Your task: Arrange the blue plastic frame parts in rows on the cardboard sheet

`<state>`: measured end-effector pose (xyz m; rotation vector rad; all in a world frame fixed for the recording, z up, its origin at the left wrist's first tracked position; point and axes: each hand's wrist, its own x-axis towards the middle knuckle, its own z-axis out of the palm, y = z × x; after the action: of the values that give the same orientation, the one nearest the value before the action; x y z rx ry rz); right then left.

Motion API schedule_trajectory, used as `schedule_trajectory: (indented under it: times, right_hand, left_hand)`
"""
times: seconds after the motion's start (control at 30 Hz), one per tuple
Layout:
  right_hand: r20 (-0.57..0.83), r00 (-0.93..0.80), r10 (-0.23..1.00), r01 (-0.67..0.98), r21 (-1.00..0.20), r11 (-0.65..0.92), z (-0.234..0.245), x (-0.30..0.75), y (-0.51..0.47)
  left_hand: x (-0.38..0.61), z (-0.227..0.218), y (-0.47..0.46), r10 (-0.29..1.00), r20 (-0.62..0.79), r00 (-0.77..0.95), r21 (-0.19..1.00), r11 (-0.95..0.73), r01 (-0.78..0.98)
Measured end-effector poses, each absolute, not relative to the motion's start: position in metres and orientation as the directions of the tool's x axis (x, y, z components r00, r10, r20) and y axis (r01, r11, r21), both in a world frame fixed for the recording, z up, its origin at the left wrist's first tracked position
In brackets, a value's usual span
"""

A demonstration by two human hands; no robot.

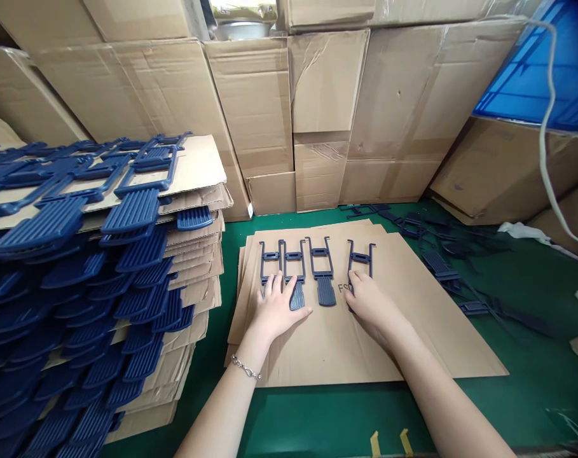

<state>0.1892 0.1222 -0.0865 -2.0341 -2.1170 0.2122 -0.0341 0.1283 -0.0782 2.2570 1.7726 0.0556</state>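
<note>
Dark blue plastic frames with ribbed paddles lie in a row on a cardboard sheet (317, 356). My left hand (279, 312) rests with fingers spread on the two leftmost, a blue plastic frame (271, 256) and a second frame (294, 257), partly covering their paddles. A third frame (325, 291) lies untouched between my hands. My right hand (372, 302) has its fingers closed around the lower part of another blue plastic frame (361, 258), set apart to the right; its paddle is mostly hidden by the hand.
At left rises a tall stack of cardboard sheets (193, 292) layered with blue frames (131, 213). Loose blue pieces (441, 264) lie scattered right on the green table (317, 420). Cardboard boxes (250, 108) wall the back. A white cable (543, 146) hangs at right.
</note>
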Motion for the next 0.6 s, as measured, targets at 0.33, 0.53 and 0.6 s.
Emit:
schedule_trajectory:
  times: [0.33,0.53,0.6]
  right_hand:
    - [0.084,-0.123,0.989,0.946,-0.292,0.143,-0.098,0.177,0.129]
    - [0.028,-0.109,0.994,0.937,-0.33,0.112,-0.097,0.178,0.133]
    - [0.012,-0.099,0.995,0.936,-0.339,0.097,-0.093,0.179,0.132]
  left_hand:
    - [-0.034,-0.077,0.128,0.96,-0.108,0.259,0.22,-0.231,0.948]
    - [-0.033,-0.077,0.129,0.961,-0.105,0.257,0.22,-0.23,0.948]
    - [-0.033,-0.078,0.129,0.961,-0.101,0.259,0.22,-0.232,0.948]
